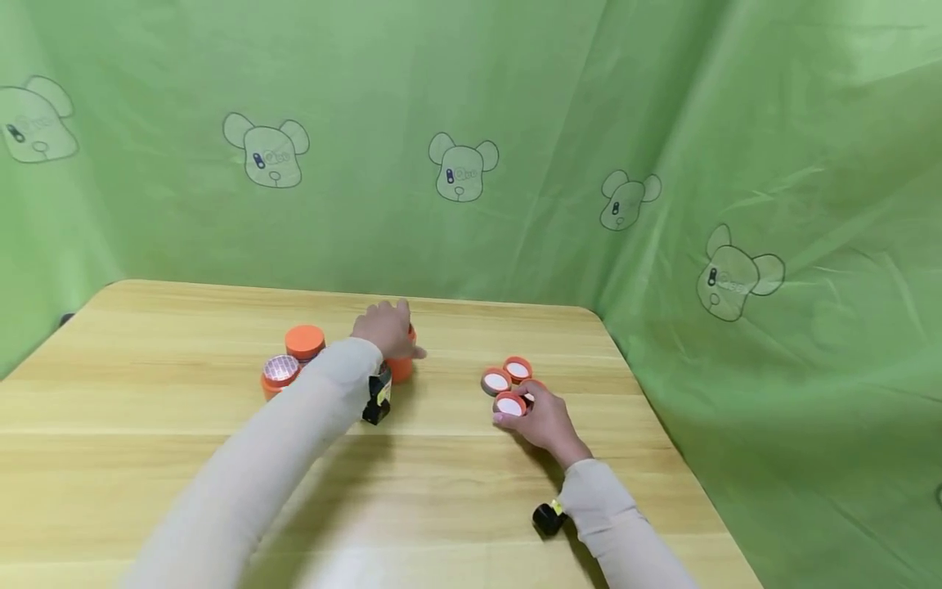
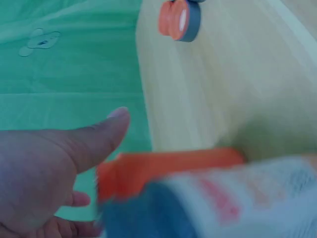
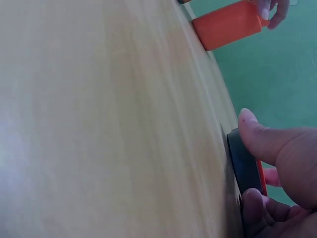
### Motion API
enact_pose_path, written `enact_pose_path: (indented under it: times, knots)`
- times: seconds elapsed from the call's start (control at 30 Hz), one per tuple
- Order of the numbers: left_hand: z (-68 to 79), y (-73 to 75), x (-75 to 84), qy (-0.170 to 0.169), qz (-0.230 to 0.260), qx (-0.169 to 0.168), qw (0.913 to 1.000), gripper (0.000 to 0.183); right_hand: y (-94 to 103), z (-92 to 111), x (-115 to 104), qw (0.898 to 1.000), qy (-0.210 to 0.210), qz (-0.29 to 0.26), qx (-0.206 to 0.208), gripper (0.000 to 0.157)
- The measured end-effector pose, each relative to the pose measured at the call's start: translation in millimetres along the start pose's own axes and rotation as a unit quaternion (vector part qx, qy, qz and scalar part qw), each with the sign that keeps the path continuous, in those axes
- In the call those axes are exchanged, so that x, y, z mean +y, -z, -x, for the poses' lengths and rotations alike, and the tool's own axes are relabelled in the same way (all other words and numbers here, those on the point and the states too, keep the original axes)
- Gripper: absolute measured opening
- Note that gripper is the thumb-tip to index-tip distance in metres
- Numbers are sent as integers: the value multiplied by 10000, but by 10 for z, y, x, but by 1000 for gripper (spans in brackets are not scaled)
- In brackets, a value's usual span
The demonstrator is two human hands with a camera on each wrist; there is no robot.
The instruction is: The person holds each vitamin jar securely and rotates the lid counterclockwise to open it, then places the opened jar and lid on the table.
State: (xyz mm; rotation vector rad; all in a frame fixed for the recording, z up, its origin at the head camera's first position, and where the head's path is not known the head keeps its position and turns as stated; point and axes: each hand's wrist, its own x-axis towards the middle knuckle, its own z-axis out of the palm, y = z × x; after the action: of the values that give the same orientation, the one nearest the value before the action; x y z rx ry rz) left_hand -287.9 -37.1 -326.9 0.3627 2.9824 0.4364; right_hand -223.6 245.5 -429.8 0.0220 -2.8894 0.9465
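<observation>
My left hand (image 1: 386, 327) hovers at the top of an orange jar (image 1: 401, 370), its thumb stretched out and apart from the jar in the left wrist view. Fingers of that hand overlap the jar's upper end in the right wrist view. Close to the left wrist camera is a blurred container (image 2: 247, 203) with a white, red-printed label. With my right hand (image 1: 546, 419) I pinch a round lid (image 1: 509, 405) with an orange rim and white liner. Thumb and fingers grip the lid's dark side (image 3: 243, 161), low at the tabletop.
Other lids, such as one (image 1: 496, 381) and another (image 1: 518, 369), lie beside the held one. Left of my left forearm stand an orange-topped jar (image 1: 305, 339) and a foil-topped jar (image 1: 281, 370). A green curtain (image 1: 368, 229) hangs around the wooden table (image 1: 441, 507).
</observation>
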Motion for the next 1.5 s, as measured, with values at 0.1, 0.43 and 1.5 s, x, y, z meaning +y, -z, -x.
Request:
enact_pose_path:
  times: [0.1, 0.43, 1.5]
  knots:
    - [16, 109, -114, -114, 354, -61, 9993, 80, 7, 14, 40, 9998, -80, -160, 25, 47]
    - [84, 368, -848, -600, 1697, 399, 9829, 70, 45, 97, 43, 9984, -420, -369, 52, 36]
    - [365, -208, -1971, -832, 3590, -1358, 9196, 73, 95, 172, -126, 9935, -322, -1096, -34, 21]
